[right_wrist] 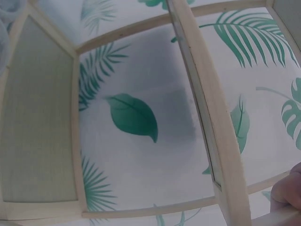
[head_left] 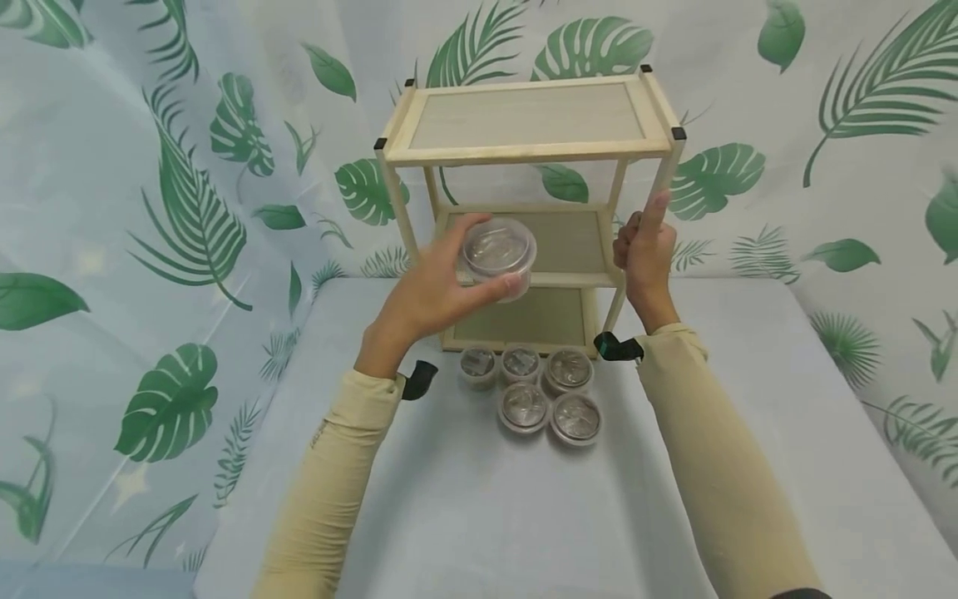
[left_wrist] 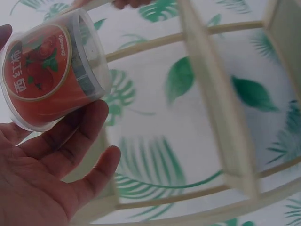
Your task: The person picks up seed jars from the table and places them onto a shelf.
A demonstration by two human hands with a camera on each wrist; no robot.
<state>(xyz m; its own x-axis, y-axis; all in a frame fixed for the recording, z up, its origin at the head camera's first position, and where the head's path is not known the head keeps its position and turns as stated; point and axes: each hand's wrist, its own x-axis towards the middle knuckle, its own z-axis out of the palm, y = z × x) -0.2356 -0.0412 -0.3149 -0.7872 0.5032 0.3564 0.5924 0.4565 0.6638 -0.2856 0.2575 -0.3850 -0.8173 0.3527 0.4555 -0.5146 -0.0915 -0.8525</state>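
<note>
My left hand (head_left: 428, 293) holds a round clear plastic tub (head_left: 498, 249) with a lid, fingers and thumb on either side of it. In the left wrist view the tub (left_wrist: 51, 70) is tilted and bears a red label with tomatoes and the word "tomato". Behind it stands a three-tier wooden shelf (head_left: 529, 155), the tub overlapping its middle tier (head_left: 565, 237) in the head view. At the shelf's right front post, my right hand (head_left: 648, 258) grips the wood, index finger pointing up along it. Part of that hand (right_wrist: 287, 190) shows at the right wrist view's edge.
Several lidded tubs (head_left: 524, 406) stand grouped on the white-covered table (head_left: 479, 516), just in front of the shelf's bottom tier (head_left: 516, 320). A leaf-patterned cloth (head_left: 748, 100) hangs close behind the shelf and along the sides.
</note>
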